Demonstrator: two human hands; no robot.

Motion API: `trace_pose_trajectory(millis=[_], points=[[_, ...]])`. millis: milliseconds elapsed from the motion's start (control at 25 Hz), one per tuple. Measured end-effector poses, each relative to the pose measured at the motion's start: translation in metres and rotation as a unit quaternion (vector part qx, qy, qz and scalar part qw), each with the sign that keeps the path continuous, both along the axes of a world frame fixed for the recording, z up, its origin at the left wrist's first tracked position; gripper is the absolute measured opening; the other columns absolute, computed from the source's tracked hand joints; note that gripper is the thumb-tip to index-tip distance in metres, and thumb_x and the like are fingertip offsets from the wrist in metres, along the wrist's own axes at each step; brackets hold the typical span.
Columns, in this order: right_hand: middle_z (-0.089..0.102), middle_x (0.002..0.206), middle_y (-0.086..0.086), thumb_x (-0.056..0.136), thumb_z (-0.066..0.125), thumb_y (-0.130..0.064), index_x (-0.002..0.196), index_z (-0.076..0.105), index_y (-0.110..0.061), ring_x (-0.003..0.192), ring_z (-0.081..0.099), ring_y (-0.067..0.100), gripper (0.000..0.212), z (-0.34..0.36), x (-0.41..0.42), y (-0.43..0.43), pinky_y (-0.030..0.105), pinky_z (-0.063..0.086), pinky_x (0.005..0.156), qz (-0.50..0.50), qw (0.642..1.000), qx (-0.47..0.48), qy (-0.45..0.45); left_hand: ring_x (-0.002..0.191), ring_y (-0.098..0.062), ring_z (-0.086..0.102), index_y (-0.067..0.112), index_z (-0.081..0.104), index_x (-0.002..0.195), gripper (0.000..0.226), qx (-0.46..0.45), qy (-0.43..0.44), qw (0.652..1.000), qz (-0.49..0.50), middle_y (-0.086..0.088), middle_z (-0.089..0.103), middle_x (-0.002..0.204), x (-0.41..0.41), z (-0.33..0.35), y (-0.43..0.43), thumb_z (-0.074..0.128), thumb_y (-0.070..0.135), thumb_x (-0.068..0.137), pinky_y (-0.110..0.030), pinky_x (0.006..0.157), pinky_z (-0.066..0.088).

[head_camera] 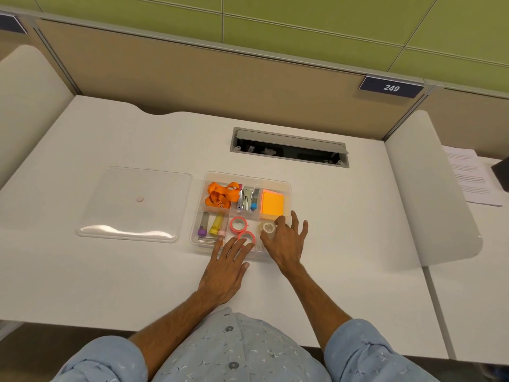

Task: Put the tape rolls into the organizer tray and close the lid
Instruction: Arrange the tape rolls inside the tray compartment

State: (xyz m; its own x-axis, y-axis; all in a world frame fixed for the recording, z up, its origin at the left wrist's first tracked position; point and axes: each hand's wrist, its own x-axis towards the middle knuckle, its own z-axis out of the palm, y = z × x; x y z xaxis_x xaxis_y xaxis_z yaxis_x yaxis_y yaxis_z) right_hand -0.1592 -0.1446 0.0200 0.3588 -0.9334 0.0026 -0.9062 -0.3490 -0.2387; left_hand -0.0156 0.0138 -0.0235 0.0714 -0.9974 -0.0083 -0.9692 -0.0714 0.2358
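Observation:
A clear organizer tray [286, 186] stands open on the white desk. Two pink tape rolls lie in its front middle compartment: one [238, 223] further back, the other [247, 238] at the tips of my left hand [225, 271], whose fingers touch it. A clear tape roll [267, 227] sits in the front right compartment, with the thumb and index finger of my right hand [286, 244] around it. The clear lid [135, 205] lies flat on the desk to the left of the tray.
The tray also holds an orange lanyard [221, 194], staplers [248, 201], orange sticky notes [272, 204] and markers [216, 227]. An open cable hatch [289, 147] is behind the tray. Papers [471, 177] lie on the neighbouring desk at right.

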Motion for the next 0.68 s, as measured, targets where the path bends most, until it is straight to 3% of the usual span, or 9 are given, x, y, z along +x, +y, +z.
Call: trace_pose_trajectory(millis=[120, 280, 560, 680], points=[[0.069, 0.136, 0.006, 0.092, 0.054, -0.065, 0.119, 0.064, -0.022, 0.156, 0.030, 0.033, 0.052, -0.006, 0.000, 0.000, 0.066, 0.006, 0.126, -0.001, 1.000, 0.003, -0.029, 0.149, -0.034, 0.054, 0.025, 0.056, 0.157, 0.068, 0.002, 0.006, 1.000, 0.001, -0.008, 0.057, 0.161, 0.000, -0.001, 0.000, 0.016, 0.058, 0.113, -0.063, 0.129, 0.022], [0.073, 0.129, 0.002, 0.096, 0.055, -0.066, 0.117, 0.066, -0.028, 0.154, 0.034, 0.033, 0.046, -0.013, 0.001, 0.001, 0.066, 0.008, 0.125, 0.000, 0.999, -0.029, -0.018, 0.148, -0.034, 0.055, 0.024, 0.058, 0.156, 0.068, -0.012, 0.007, 1.000, 0.001, -0.008, 0.059, 0.159, 0.000, -0.001, 0.000, 0.017, 0.057, 0.113, -0.065, 0.123, 0.029], [0.072, 0.131, 0.009, 0.090, 0.072, -0.056, 0.117, 0.071, -0.018, 0.152, 0.038, 0.035, 0.047, -0.013, 0.011, 0.004, 0.067, 0.014, 0.124, -0.027, 0.999, -0.040, 0.004, 0.154, -0.030, 0.046, 0.026, 0.050, 0.162, 0.060, -0.027, 0.007, 1.000, -0.003, -0.005, 0.051, 0.166, 0.003, -0.006, 0.002, 0.036, 0.054, 0.110, -0.052, 0.134, -0.002], [0.072, 0.132, 0.009, 0.089, 0.075, -0.047, 0.113, 0.073, -0.017, 0.153, 0.037, 0.035, 0.038, -0.015, 0.013, 0.005, 0.068, 0.015, 0.124, -0.036, 0.998, -0.044, -0.018, 0.155, -0.031, 0.046, 0.025, 0.050, 0.161, 0.060, -0.028, 0.008, 1.000, -0.006, -0.006, 0.051, 0.166, 0.004, -0.004, 0.001, 0.038, 0.054, 0.110, -0.050, 0.133, -0.005]])
